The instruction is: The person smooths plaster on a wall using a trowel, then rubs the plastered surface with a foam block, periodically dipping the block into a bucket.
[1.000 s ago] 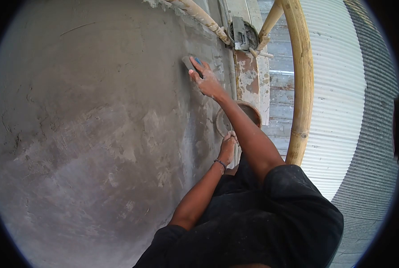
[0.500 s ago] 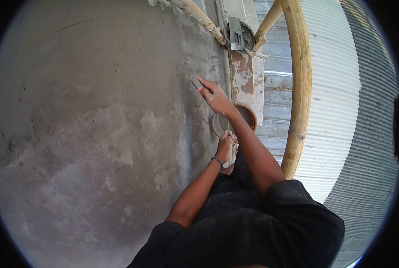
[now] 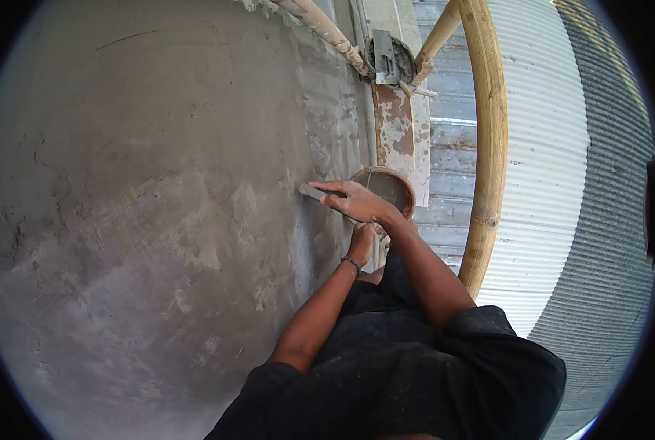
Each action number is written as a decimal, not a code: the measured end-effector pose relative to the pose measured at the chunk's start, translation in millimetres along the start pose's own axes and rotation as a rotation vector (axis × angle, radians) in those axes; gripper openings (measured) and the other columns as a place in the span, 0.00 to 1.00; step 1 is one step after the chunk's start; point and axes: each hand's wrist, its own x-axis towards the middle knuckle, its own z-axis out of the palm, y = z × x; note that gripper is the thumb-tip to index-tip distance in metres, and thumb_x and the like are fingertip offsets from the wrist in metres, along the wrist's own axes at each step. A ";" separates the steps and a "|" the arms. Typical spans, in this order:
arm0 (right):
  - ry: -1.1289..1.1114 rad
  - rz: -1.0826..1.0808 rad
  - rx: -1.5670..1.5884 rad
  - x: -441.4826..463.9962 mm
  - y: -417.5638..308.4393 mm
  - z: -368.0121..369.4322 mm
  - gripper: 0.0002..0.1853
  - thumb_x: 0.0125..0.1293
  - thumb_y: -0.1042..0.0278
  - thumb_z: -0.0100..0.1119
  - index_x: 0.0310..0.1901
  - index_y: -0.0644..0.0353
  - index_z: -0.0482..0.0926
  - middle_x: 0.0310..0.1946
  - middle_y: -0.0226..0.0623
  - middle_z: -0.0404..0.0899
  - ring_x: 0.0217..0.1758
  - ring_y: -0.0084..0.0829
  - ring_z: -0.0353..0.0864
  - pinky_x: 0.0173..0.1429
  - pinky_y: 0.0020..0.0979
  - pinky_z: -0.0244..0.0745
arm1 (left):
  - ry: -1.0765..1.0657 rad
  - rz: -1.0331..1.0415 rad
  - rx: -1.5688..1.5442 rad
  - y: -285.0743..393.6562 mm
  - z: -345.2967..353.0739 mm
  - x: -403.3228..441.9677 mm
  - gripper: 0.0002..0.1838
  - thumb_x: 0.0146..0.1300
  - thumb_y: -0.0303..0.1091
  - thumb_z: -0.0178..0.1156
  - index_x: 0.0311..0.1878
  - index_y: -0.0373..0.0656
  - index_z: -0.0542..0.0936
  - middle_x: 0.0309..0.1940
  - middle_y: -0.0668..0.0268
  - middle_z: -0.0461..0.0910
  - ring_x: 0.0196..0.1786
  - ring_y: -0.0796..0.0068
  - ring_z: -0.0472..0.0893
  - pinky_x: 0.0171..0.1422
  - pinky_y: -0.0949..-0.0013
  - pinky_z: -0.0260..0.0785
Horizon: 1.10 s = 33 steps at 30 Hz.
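My right hand (image 3: 353, 200) is closed around a flat grey slab-like tool (image 3: 312, 192), whose exact kind I cannot make out. One end of it sticks out past the fingers, close to the wet grey plastered wall (image 3: 195, 220). Just below, my left hand (image 3: 363, 236) is closed at the near rim of a round bucket (image 3: 408, 192), apparently on its thin handle. The right hand and wrist partly cover those fingers. Grey stuff lies inside the bucket.
A second bucket (image 3: 409, 62) farther along holds grey mortar, with a steel trowel (image 3: 384, 55) across it. Bamboo poles (image 3: 491, 147) stand on the right. A mortar-spattered plank (image 3: 395, 121) runs beside the wall, above corrugated roofing (image 3: 547, 147).
My right hand has come down and nearer to my body, bringing the grey tool lower along the wall, over the left hand. The left hand stays at the bucket.
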 end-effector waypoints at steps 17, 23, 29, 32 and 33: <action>0.064 -0.080 -0.225 19.8 19.3 -2.3 0.28 0.61 0.54 0.51 0.65 0.46 0.72 0.63 0.48 0.69 0.65 0.47 0.69 0.70 0.38 0.61 | -0.012 -0.122 -0.085 51.1 33.9 -16.5 0.09 0.52 0.22 0.48 0.35 0.47 0.64 0.28 0.70 0.65 0.28 0.76 0.71 0.27 0.72 0.68; 0.226 -0.090 0.104 82.8 -21.1 -104.5 0.27 0.65 0.55 0.49 0.67 0.49 0.69 0.42 0.26 0.76 0.37 0.21 0.75 0.36 0.25 0.71 | 0.008 -0.063 -0.252 34.8 23.9 -11.7 0.04 0.67 0.27 0.44 0.37 0.48 0.68 0.26 0.73 0.64 0.37 0.78 0.68 0.55 0.70 0.62; 0.286 -0.175 -0.009 175.2 -62.1 -175.9 0.28 0.69 0.54 0.42 0.70 0.49 0.63 0.50 0.28 0.78 0.38 0.22 0.75 0.37 0.28 0.72 | -0.017 -0.038 -0.287 22.2 14.7 -6.5 0.10 0.52 0.20 0.48 0.36 0.47 0.67 0.30 0.71 0.67 0.39 0.77 0.69 0.52 0.74 0.63; 0.265 -0.230 -0.088 183.6 -33.4 -154.5 0.26 0.68 0.56 0.42 0.67 0.51 0.68 0.47 0.29 0.78 0.36 0.22 0.73 0.39 0.26 0.70 | -0.030 -0.026 -0.323 15.7 9.9 -2.3 0.09 0.53 0.21 0.48 0.35 0.47 0.67 0.30 0.71 0.67 0.39 0.77 0.69 0.51 0.75 0.63; 0.270 -0.293 -0.159 183.7 -19.5 -147.6 0.26 0.67 0.57 0.43 0.66 0.52 0.70 0.46 0.30 0.78 0.36 0.22 0.72 0.40 0.26 0.69 | -0.043 -0.020 -0.335 13.4 10.0 -1.6 0.09 0.53 0.21 0.48 0.35 0.47 0.67 0.30 0.71 0.66 0.38 0.78 0.69 0.50 0.75 0.63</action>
